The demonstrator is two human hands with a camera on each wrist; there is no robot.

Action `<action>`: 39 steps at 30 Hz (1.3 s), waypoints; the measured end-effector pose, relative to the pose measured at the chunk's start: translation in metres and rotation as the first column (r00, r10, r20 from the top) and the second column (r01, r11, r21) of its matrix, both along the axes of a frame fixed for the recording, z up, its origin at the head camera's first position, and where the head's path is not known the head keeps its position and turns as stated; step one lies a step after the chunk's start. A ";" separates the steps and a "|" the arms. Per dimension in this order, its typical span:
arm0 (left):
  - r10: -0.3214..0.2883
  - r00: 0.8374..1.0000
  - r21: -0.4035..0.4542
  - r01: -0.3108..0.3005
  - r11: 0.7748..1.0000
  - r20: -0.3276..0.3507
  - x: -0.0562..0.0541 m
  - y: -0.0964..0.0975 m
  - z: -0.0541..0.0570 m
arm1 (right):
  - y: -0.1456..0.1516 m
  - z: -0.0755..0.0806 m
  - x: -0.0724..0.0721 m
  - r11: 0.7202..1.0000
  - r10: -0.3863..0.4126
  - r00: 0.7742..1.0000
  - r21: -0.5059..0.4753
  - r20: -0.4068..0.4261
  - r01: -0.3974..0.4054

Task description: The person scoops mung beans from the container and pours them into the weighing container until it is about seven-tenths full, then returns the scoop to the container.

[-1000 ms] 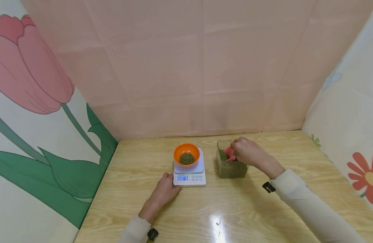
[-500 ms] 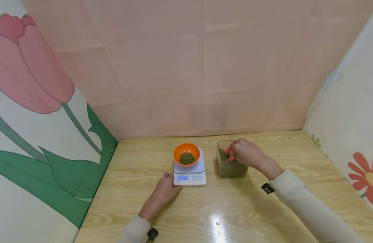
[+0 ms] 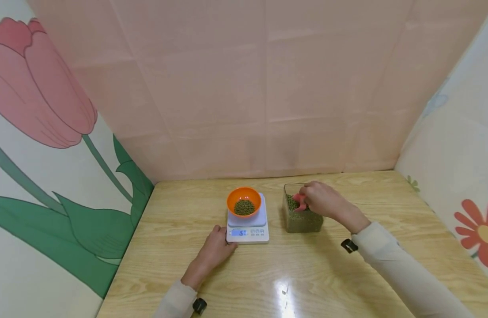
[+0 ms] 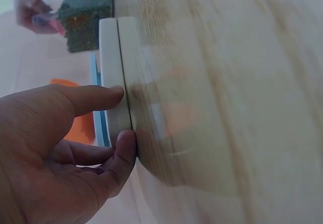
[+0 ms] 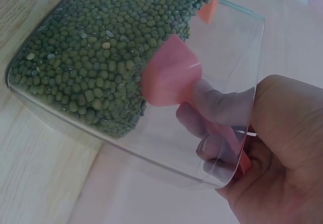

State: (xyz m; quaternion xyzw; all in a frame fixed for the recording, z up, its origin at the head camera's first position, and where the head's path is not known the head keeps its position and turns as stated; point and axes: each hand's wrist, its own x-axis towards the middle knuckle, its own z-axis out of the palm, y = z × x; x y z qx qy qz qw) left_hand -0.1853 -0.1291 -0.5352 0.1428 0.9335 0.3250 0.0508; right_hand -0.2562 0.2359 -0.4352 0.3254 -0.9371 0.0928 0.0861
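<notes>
My left hand (image 3: 215, 248) grips the near left corner of a white digital kitchen scale (image 3: 260, 221); in the left wrist view its thumb and bent fingers (image 4: 126, 148) press against the scale's edge. An orange bowl (image 3: 244, 191) sits on the weighing plate with a small heap of mung beans (image 3: 244, 207) inside. The scale's display is lit. To the right, my right hand (image 3: 325, 201) reaches into a clear square container (image 5: 232, 42) and holds a pink scoop (image 5: 174, 75) by its handle. The scoop's head meets the mung beans (image 5: 96, 47) filling the container's lower part.
The scale and container stand side by side on a wood-grain table (image 3: 180, 207), with a gap between them. A pink sheet (image 3: 267, 110) hangs along the table's back edge. Flower-printed walls rise at left and right.
My right hand and the scoop have shifted very slightly toward the left inside the container. The left hand, scale and bowl have stayed in place.
</notes>
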 end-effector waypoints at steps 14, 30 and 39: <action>0.007 1.000 -0.003 -0.007 1.000 -0.003 -0.002 -0.001 -0.001 | 0.005 -0.004 -0.004 0.998 0.025 1.000 -0.053 0.016 -0.024; 0.007 1.000 -0.006 -0.007 1.000 -0.011 -0.002 0.000 -0.003 | 0.008 -0.005 -0.003 0.997 0.025 0.999 -0.070 0.034 -0.023; 0.013 1.000 0.000 -0.013 1.000 0.006 -0.002 -0.001 -0.002 | 0.011 -0.006 -0.003 0.996 0.019 0.998 -0.092 0.053 -0.014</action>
